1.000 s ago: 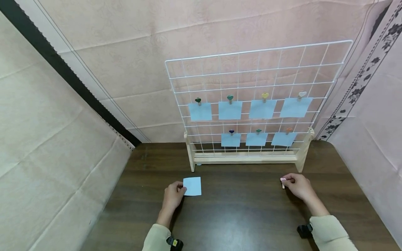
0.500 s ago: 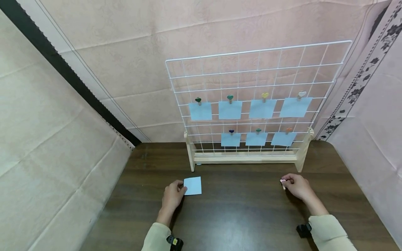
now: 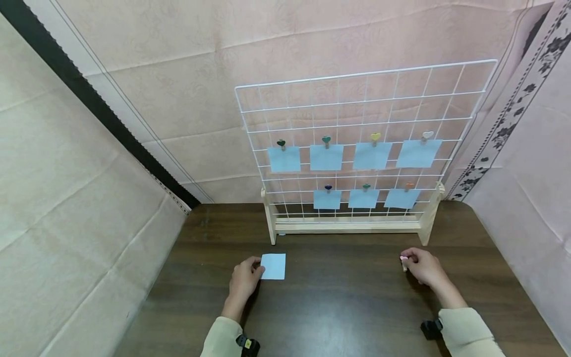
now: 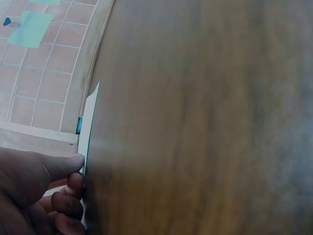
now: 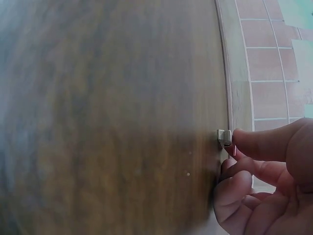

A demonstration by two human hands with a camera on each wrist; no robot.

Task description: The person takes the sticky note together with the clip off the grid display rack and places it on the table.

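My left hand (image 3: 244, 277) pinches the left edge of a square blue paper note (image 3: 273, 267) between thumb and fingers, over the table's left half. In the left wrist view the note (image 4: 89, 125) appears nearly edge-on. On the right, my right hand (image 3: 421, 266) pinches a small pale pink clothespin (image 3: 404, 264); its wooden end (image 5: 224, 137) pokes out past the thumb in the right wrist view. Behind both hands stands a white wire grid (image 3: 366, 102). Blue notes hang on it in two rows, such as this upper-left note (image 3: 284, 159), each under a heart-topped clip (image 3: 375, 137).
The grid's wooden stand (image 3: 348, 227) rests at the back of the dark brown table (image 3: 330, 292). Pale cloth (image 3: 147, 99) hangs behind, with more cloth at the left and right sides. A small blue bit (image 4: 79, 125) shows by the stand's foot.
Both hands stay almost in place with the note and the clothespin. The clothespin's angle in the right fingers has shifted slightly, and the note tilts a little differently.
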